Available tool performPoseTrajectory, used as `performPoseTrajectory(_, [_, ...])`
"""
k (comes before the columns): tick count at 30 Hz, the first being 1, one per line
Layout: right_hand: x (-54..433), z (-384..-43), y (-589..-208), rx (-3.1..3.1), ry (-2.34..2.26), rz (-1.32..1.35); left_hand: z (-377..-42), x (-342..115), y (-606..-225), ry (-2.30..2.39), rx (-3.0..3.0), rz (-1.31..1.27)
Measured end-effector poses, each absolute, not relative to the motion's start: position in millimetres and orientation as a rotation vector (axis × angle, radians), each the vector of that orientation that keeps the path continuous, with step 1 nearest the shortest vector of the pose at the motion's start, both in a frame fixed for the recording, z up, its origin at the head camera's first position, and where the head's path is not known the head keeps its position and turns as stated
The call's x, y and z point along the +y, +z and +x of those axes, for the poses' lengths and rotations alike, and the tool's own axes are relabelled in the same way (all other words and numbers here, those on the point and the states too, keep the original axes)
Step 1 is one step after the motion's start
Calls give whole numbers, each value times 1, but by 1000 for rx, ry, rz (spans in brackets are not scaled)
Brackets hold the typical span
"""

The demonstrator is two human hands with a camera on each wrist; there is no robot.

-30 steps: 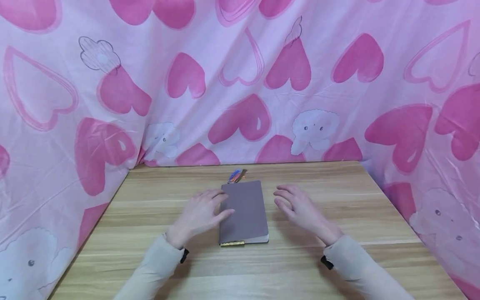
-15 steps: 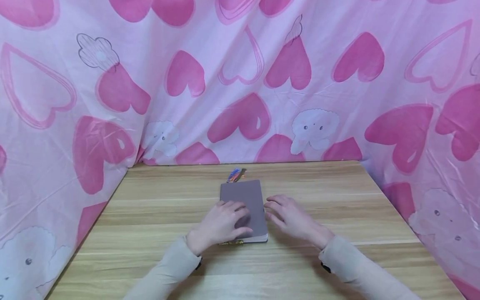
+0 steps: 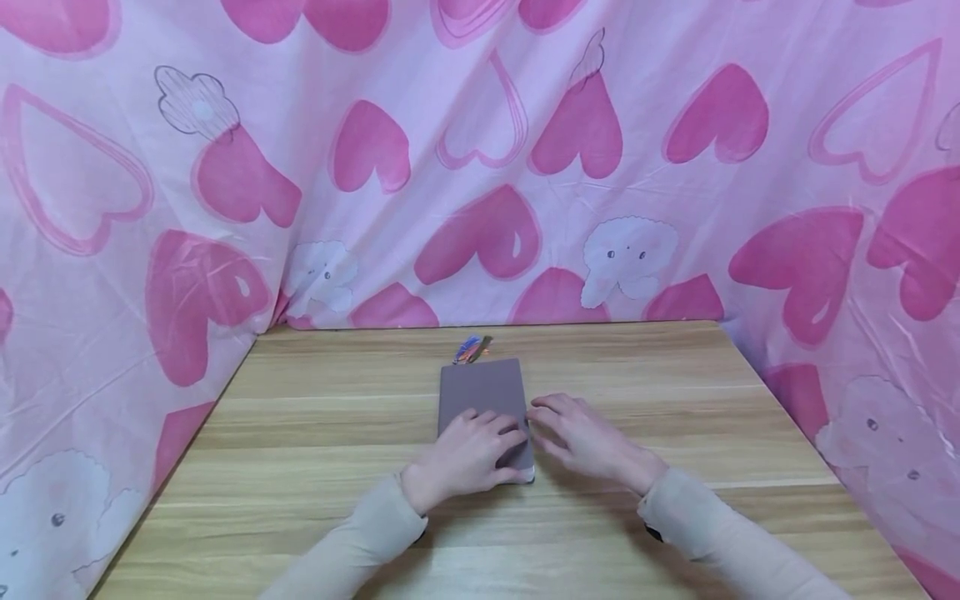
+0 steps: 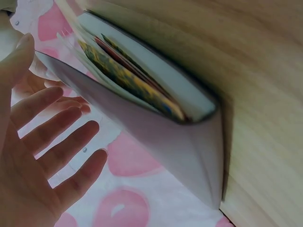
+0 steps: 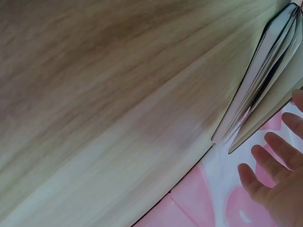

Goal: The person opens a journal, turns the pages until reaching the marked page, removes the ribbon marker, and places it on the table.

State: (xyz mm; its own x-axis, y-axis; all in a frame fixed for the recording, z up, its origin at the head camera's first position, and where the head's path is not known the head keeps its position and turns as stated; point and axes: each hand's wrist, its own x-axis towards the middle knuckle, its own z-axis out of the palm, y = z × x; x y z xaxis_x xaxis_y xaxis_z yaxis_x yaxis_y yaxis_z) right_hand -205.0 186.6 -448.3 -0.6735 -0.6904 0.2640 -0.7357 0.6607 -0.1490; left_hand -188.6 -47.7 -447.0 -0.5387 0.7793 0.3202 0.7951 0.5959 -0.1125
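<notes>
Lying on the light wood-grain tabletop [image 3: 322,417], the grey-purple rectangular notebook [image 3: 480,387] has its long axis pointing away from the person, only slightly turned. Its spine is along the left long side, and its free page edge looks to the right side.

The left hand [image 3: 471,454] is over the near half of the notebook, with its fingers spread and nothing grasped. The right hand [image 3: 581,435] is just beside the right long edge of the notebook, its fingers loosely bent and, as it seems, holding nothing; whether the fingertips touch this edge, I cannot tell.

Between the upper cover [image 4: 147,125] and the white pages [image 4: 161,66] there is a gap, wider at the right side of the notebook, and a yellow-and-dark patterned flat strip [image 4: 137,81] shows inside.

So, in my judgement, the important relation is this: the right hand is nearer to the free edge, while the left hand reaches across from the spine side. Beyond the notebook's far end lies a small blue-and-orange tassel-like bundle [image 3: 472,348].
</notes>
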Motion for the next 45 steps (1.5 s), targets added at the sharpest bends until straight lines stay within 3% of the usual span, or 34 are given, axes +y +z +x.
performPoseTrajectory(24, [175, -216, -443, -2722, 513, 1058, -193, -53, -433, -128, -2548, -1210])
performPoseTrajectory(45, [157, -208, -436, -2835, 1063, 769, -181, -80, -413, -316, -2551, -1063])
